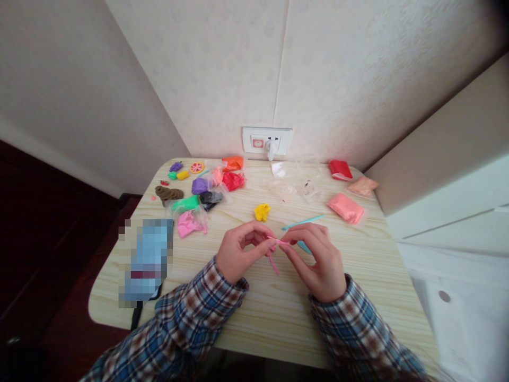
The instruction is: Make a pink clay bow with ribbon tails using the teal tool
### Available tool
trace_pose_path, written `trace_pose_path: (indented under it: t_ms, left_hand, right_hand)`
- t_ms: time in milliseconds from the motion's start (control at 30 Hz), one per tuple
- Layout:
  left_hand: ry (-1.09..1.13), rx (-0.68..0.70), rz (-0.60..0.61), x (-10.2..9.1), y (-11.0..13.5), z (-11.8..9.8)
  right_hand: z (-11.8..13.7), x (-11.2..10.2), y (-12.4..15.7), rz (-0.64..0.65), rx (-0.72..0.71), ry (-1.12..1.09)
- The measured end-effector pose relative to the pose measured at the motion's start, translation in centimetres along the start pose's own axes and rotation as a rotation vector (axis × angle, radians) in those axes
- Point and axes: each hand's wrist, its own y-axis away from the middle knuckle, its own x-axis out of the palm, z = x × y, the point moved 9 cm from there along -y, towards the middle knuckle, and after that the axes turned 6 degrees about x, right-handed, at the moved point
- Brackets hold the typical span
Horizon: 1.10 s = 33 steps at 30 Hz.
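A thin pink strip of modelling clay is stretched between my two hands above the middle of the table. My left hand pinches it between thumb and fingertips, and one end hangs down below the fingers. From the other side, my right hand grips it with thumb and forefinger. Just beyond the hands lies a crumpled yellow lump of clay. A thin turquoise modelling tool rests behind my right hand, and another turquoise piece is partly hidden by it.
Bags of coloured clay, including green and pink, lie left of centre. Small clay shapes stand near a brown coil. Clear wrappers and a salmon packet lie right. A phone-like device is front left; a socket is behind.
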Motion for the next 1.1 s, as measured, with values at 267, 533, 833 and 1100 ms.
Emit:
trace_pose_path:
  t_ms: [267, 533, 833, 1100]
  left_hand:
    - [0.003, -0.017, -0.024, -0.19, 0.04, 0.03]
    - [-0.017, 0.019, -0.011, -0.23, 0.06, -0.03]
    - [-0.026, -0.008, 0.025, 0.25, 0.04, -0.04]
    - [-0.021, -0.016, 0.058, 0.48, 0.14, 0.33]
  right_hand:
    - [-0.17, -0.07, 0.10, -0.025, 0.003, 0.001]
    - [-0.01, 0.21, 0.02, 0.013, 0.006, 0.005]
    - [0.00, 0.19, 0.09, 0.013, 0.011, -0.002]
    - [0.13, 0.15, 0.03, 0.007, 0.002, 0.002]
